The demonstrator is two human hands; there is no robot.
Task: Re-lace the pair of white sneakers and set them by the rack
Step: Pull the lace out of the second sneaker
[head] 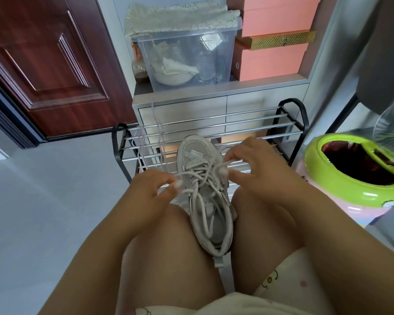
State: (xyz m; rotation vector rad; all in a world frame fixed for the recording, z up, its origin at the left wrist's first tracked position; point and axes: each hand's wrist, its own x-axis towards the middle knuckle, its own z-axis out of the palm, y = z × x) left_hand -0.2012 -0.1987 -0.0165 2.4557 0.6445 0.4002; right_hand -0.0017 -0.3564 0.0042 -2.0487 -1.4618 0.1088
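Note:
A white sneaker (205, 201) lies wedged between my knees, toe pointing away toward the shoe rack (214, 130). Its white lace (203, 178) runs loosely through the eyelets in a tangle of loops. My left hand (150, 192) pinches a lace strand at the shoe's left side. My right hand (255, 164) pinches another strand at the shoe's right side, near the upper eyelets. A second loose lace (157, 130) hangs over the rack's left bars. The other sneaker is mostly hidden; a white bit shows behind my right hand.
The metal rack stands against a grey drawer cabinet (214, 105) that carries a clear plastic bin (187, 55) and orange boxes (273, 57). A green-rimmed trash bin (350, 189) sits at the right. A brown door (43, 64) is at the left, above grey floor.

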